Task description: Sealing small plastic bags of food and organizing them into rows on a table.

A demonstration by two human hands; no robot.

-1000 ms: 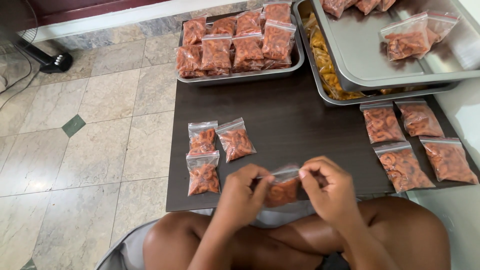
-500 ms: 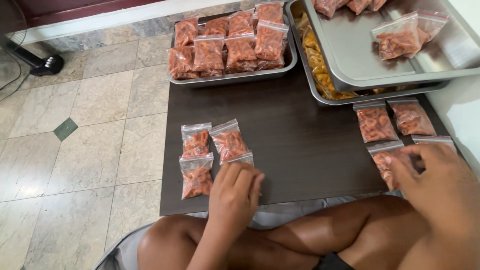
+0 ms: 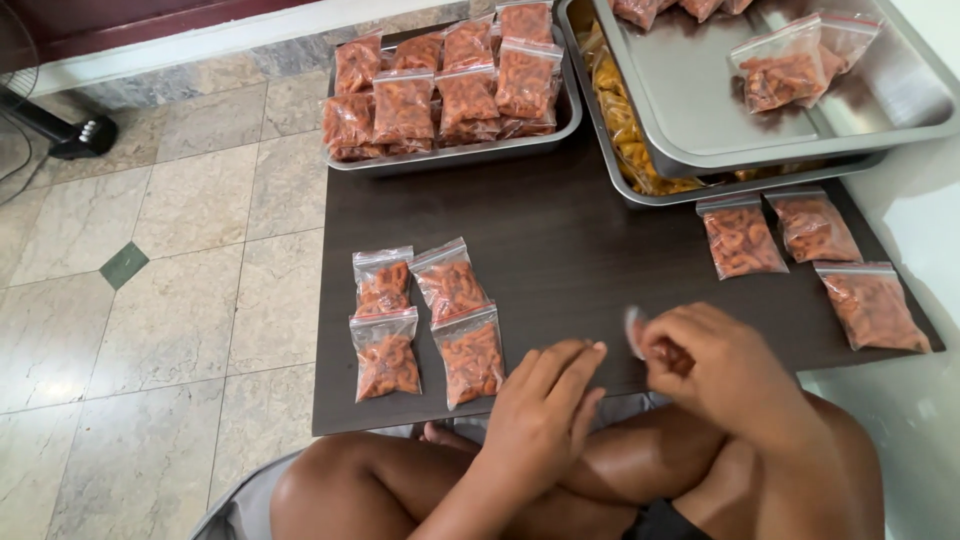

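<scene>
Head: R hand point(image 3: 725, 370) grips bag point(image 3: 640, 335).

The person is sitting cross-legged at a low dark brown wooden board point(image 3: 560, 240). The right hand point(image 3: 725, 370) is closing around a small clear zip bag of orange snack pieces point(image 3: 640, 335), mostly hidden by the fingers. The left hand point(image 3: 545, 415) is resting flat at the board's near edge, just beside four filled bags point(image 3: 425, 315) lying in two rows. Three more filled bags point(image 3: 810, 250) are lying on the right. Two steel trays point(image 3: 560, 125) are sitting at the far end.
</scene>
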